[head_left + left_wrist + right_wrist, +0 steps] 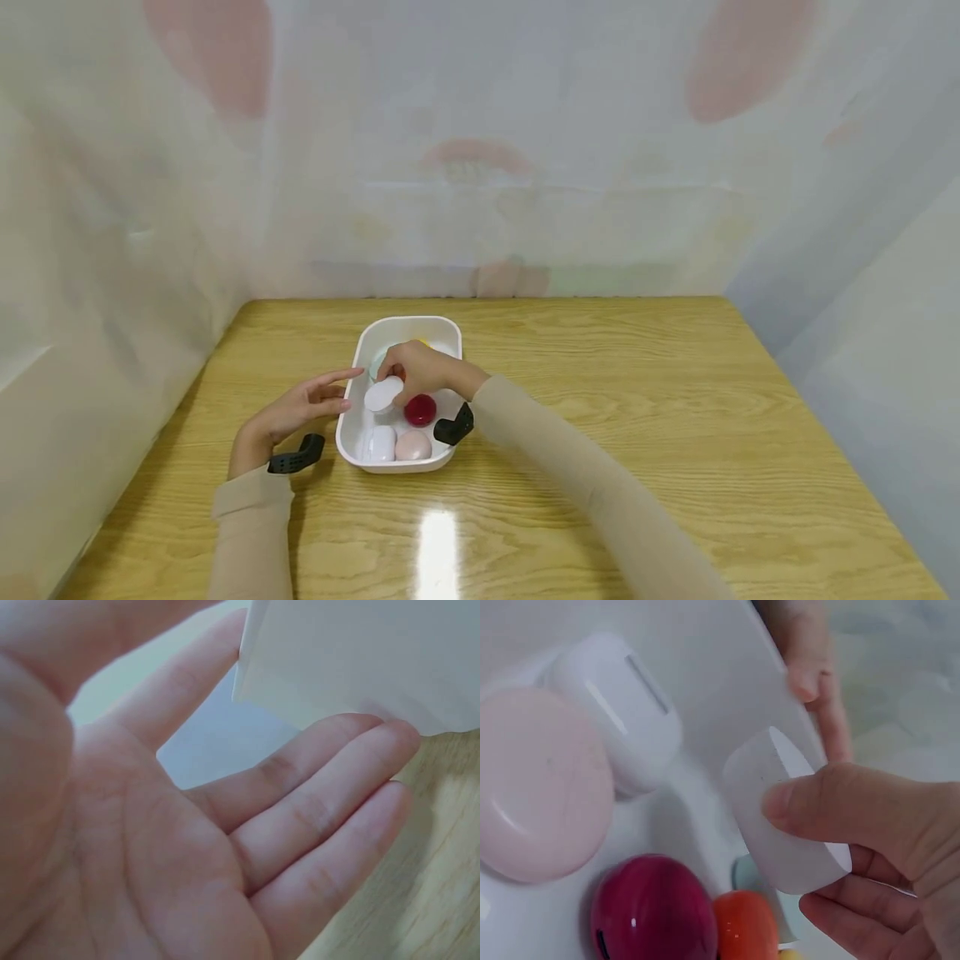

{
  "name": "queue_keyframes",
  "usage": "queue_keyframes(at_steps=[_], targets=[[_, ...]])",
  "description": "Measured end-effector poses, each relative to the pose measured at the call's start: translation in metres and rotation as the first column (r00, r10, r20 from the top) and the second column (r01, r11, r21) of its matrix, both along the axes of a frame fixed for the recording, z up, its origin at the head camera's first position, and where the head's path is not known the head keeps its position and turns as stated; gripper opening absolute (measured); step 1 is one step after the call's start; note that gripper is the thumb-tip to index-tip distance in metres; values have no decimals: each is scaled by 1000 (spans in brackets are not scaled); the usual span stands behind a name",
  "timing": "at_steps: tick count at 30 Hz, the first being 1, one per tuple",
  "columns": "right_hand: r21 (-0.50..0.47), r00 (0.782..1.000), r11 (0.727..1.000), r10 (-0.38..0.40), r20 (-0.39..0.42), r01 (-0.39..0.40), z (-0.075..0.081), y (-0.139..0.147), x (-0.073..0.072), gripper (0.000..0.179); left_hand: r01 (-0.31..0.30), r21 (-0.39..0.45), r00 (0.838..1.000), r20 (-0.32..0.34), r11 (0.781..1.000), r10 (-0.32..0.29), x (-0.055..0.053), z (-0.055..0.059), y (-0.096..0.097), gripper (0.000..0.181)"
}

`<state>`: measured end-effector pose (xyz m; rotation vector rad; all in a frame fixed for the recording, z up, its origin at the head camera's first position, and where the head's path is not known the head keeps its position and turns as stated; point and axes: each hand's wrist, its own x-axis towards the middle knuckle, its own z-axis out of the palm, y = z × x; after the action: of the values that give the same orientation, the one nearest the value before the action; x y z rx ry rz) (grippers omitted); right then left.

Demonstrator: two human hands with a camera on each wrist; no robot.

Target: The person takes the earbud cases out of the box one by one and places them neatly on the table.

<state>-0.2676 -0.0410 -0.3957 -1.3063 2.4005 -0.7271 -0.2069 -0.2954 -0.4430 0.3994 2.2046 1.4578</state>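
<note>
White tray point(411, 468) of rounded items point(413, 446), white piece point(769, 825) pinched in right fingers point(855, 922), left fingers point(322, 806) spread alongside

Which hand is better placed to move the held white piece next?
Probably the right hand: it pinches the white piece. The left hand is at the side of the tray, fingers extended, holding nothing.

Two hands point(429, 369), one tray point(397, 468), seven small items point(420, 410).

Head camera looks forward and down; both close wrist views apparently share the tray point(408, 327).
</note>
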Motion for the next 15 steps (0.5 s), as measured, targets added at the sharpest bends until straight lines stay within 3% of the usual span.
queue_keyframes(at_steps=[7, 15], targets=[[-153, 997, 985, -78, 21, 80, 3, 21, 2, 37, 1, 6, 1000, -3, 1000, -1, 0, 1, -1, 59], [-312, 966, 918, -200, 165, 244, -7, 56, 5, 40, -5, -28, 1000, -21, 1000, 5, -1, 4, 1, 62]])
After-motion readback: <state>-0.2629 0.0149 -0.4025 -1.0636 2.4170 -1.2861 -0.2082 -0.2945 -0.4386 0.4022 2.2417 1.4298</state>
